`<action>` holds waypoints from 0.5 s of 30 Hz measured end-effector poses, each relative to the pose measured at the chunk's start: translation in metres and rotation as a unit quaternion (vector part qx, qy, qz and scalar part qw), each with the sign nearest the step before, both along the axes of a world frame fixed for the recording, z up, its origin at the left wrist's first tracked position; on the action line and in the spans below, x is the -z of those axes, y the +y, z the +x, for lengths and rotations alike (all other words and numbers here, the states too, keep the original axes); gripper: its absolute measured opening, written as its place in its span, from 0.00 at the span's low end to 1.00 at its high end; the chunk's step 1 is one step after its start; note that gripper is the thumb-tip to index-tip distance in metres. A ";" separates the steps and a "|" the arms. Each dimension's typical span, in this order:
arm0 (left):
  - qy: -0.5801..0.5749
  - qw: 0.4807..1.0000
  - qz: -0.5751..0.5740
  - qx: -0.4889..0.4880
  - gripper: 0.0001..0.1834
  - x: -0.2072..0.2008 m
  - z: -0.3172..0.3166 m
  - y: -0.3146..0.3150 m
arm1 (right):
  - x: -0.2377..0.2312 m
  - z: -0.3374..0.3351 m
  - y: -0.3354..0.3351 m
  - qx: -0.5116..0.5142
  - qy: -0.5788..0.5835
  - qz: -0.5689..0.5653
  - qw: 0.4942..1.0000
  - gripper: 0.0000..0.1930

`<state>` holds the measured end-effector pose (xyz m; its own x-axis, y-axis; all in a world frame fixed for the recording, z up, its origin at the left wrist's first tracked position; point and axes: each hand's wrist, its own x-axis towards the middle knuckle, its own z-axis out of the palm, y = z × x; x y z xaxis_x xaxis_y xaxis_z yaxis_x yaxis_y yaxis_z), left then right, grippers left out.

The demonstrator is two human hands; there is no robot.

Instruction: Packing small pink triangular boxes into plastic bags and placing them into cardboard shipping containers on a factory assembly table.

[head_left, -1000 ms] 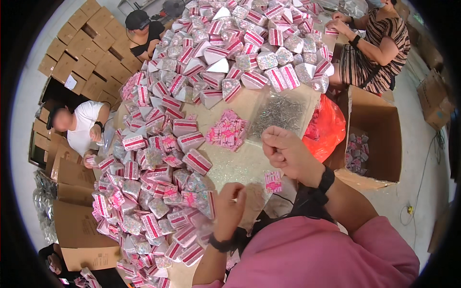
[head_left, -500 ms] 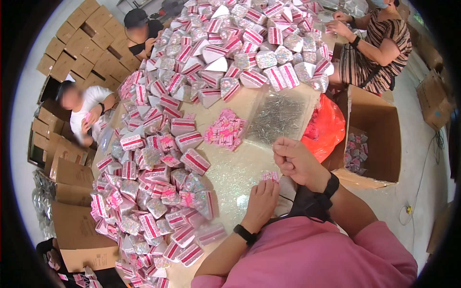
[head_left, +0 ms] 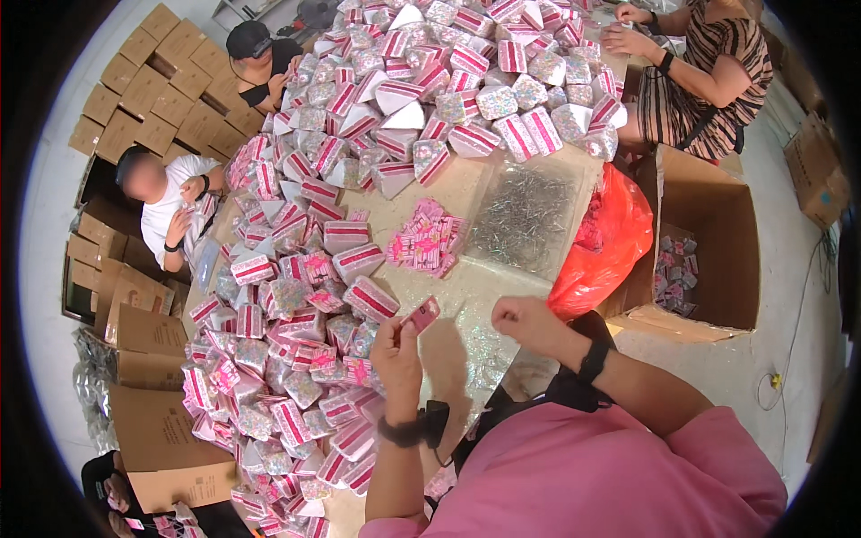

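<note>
My left hand (head_left: 397, 357) is raised over the table, its thumb and fingers pinching a small pink card (head_left: 421, 314). The hand is beside the big heap of clear-wrapped, wedge-shaped packs (head_left: 360, 262) with pink stripes. To the right, my right hand (head_left: 531, 325) is closed with curled fingers over the table's near edge; anything inside it is hidden. Ahead of both hands lie a small pile of pink printed cards (head_left: 428, 238) and a shallow clear tray (head_left: 525, 215) full of thin silvery pieces.
A red plastic bag (head_left: 614, 242) hangs at the table's right edge, beside an open cardboard box (head_left: 708, 242) with packs inside. Several people work around the table. Stacked cartons (head_left: 148, 90) stand at the far left, and open cartons (head_left: 170, 426) nearer. A cable (head_left: 776, 381) crosses the floor.
My left hand has moved left and up from the table's near edge, now lifting a pink card. My right hand has dropped slightly toward me, still closed.
</note>
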<state>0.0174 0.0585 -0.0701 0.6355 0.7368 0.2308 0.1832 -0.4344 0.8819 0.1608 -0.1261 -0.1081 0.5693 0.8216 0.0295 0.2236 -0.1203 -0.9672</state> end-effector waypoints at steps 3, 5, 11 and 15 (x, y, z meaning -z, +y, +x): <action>-0.016 0.994 -0.105 -0.018 0.05 -0.004 -0.010 0.001 | 0.008 -0.015 0.012 -0.032 -0.251 -0.037 0.967 0.05; -0.015 0.993 -0.115 -0.030 0.05 -0.007 -0.017 -0.001 | -0.007 -0.024 0.015 -0.063 -0.265 -0.093 0.958 0.04; -0.047 0.986 -0.153 -0.044 0.04 -0.017 -0.030 -0.013 | -0.007 -0.033 0.017 -0.089 -0.373 -0.067 0.921 0.04; -0.061 0.981 -0.178 -0.044 0.05 -0.007 -0.036 -0.007 | -0.005 -0.037 0.017 -0.083 -0.409 -0.053 0.907 0.04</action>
